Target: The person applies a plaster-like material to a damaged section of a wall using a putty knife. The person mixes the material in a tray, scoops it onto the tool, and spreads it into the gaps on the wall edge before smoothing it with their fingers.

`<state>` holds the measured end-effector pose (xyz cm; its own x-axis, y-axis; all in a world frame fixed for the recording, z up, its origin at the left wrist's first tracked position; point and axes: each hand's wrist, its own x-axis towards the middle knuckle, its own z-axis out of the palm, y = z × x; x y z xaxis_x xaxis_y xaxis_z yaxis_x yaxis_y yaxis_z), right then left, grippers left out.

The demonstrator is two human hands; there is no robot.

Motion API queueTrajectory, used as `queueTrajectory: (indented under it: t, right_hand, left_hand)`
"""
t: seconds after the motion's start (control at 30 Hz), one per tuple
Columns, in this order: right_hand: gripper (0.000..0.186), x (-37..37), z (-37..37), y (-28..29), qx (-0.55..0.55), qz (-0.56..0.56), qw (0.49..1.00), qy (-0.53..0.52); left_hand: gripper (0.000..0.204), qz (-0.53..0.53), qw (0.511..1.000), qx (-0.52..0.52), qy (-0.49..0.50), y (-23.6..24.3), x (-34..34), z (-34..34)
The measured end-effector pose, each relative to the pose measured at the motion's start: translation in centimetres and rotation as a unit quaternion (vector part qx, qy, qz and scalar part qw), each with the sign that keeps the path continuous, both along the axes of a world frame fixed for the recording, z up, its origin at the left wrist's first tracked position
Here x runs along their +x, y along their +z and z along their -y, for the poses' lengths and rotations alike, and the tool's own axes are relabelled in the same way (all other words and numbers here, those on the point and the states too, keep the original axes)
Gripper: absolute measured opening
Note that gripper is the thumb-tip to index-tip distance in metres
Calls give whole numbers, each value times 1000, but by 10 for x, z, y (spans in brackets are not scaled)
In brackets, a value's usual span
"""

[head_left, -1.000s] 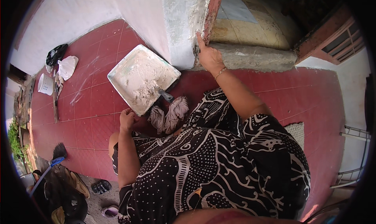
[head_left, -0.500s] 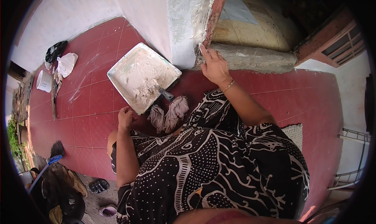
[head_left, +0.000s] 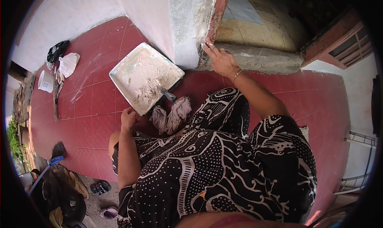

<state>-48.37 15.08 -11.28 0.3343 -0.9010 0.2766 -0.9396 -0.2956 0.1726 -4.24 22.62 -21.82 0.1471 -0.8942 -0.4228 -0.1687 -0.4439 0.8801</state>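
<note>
My right hand is stretched toward the foot of the wall edge, beside a worn reddish door frame. Its fingers are spread and smeared with white paste, and it holds no tool. Beside the near corner of a white square tray, my left hand is closed with curled fingers; whether anything is in them is hidden. Pale paste is spread over the tray's floor. The dark handle of a scraper juts over the tray's near right rim, its blade buried in the paste.
A crumpled cloth lies between the tray and my legs. A rough concrete sill runs right from the wall. At the left are a white bucket, a white bag and a black bag. A broom and sandals are lower left.
My right hand has drawn slightly right and down from the wall edge, its fingers now spread wider. The left hand, tray and scraper stay as they were.
</note>
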Motion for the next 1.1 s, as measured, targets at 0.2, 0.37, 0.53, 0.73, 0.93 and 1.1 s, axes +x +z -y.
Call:
queueTrajectory:
  t: [0.2,0.37,0.53,0.73,0.93,1.1]
  right_hand:
    - [76,18,-17,-17,46,52,996,59]
    - [77,26,-19,14,20,46,996,69]
    - [76,17,-9,37,-64,52,995,57]
    - [76,11,2,46,-45,11,998,44]
    - [75,14,-16,12,-1,3,998,59]
    - [74,27,-26,22,0,116,992,40]
  left_hand:
    - [41,4,999,1,-32,-7,4,2]
    - [40,31,999,-12,20,2,-5,-1]
    - [40,1,1000,-2,-27,-1,0,1]
    - [42,27,1000,-13,4,-4,2,0]
    - [45,14,1000,3,14,6,-5,-3]
    - [42,9,1000,-6,12,7,-5,-3]
